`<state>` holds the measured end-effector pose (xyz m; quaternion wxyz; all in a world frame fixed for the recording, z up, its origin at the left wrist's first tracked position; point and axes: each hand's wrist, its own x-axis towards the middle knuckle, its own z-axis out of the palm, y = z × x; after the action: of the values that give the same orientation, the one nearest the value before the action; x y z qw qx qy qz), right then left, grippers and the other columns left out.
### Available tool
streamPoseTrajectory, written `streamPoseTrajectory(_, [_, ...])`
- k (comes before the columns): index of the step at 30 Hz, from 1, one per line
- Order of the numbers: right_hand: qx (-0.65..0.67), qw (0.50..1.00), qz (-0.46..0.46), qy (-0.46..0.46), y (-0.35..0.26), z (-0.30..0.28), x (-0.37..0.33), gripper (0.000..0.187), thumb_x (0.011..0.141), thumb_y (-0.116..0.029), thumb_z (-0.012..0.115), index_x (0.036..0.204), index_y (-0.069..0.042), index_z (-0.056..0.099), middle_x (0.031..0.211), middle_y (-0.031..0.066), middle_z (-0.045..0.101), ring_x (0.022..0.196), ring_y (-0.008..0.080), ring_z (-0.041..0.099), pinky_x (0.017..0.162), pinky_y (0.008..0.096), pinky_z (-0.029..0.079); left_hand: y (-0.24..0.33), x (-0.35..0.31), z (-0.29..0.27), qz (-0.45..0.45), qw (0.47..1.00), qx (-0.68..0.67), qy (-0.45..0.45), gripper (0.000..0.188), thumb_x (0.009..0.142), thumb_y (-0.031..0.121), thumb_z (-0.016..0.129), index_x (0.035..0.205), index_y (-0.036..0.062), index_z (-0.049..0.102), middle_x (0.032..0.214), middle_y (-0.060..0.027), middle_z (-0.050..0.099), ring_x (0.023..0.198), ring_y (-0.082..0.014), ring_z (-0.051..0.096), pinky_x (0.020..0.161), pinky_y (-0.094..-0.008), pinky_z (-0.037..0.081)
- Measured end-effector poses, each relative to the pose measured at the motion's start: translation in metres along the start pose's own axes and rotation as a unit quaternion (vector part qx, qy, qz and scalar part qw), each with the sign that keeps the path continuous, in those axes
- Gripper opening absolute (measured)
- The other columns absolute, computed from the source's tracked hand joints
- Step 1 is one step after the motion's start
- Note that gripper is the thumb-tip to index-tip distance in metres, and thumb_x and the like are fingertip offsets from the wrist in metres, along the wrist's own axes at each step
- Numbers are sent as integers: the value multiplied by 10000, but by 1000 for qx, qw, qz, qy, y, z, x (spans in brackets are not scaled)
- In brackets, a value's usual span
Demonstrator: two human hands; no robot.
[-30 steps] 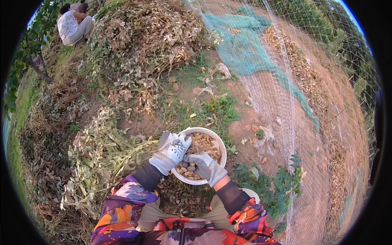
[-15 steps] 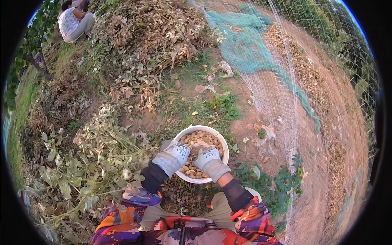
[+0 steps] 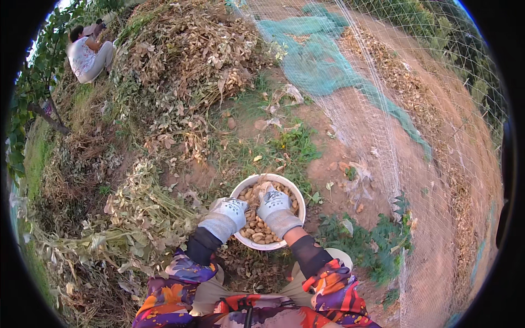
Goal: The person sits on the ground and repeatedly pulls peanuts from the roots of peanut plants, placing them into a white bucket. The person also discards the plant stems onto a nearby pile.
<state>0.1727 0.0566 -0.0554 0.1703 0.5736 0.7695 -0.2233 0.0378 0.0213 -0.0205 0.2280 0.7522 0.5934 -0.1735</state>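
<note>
Both forearms reach forward from bright patterned sleeves, bent at the wrist over a white bowl on the ground just ahead of the knees. The bowl is round, pale-rimmed and holds tan peanuts. The left hand, in a grey-white glove, rests on the bowl's left rim; whether its grip is closed there I cannot tell. The right hand, gloved alike, lies fingers-down on the nuts, its grip loosely curled. Left lie leafy pulled plants; farther off, a green net and a seated person.
</note>
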Motion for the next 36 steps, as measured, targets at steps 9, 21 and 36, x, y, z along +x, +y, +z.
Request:
streamPoseTrajectory(9, [68, 978, -179, 83, 26, -2, -8, 455, 750, -304, 574, 1137, -65, 548, 1183, 169, 532, 1043, 302, 545, 881, 374, 443, -5, -13, -14, 33, 996, -61, -48, 364, 750, 255, 563, 1088, 126, 598, 1031, -148, 620, 946, -291, 600, 839, -382, 466])
streamPoseTrajectory(21, [99, 985, -100, 97, 12, 6, -40, 544, 768, -367, 560, 1219, -75, 478, 1224, 184, 485, 1089, 312, 503, 910, 384, 416, -36, 0, 15, 149, 978, -145, 17, 455, 685, 321, 660, 1056, 71, 575, 951, -156, 623, 904, -305, 596, 792, -375, 469])
streamPoseTrajectory(36, [254, 964, -73, 30, -2, -7, -35, 423, 727, -367, 575, 1009, -55, 616, 986, 203, 614, 927, 312, 584, 808, 372, 462, -15, 12, 19, 66, 977, -120, 165, 467, 766, 396, 582, 1092, 63, 566, 895, -183, 633, 845, -330, 609, 756, -421, 472])
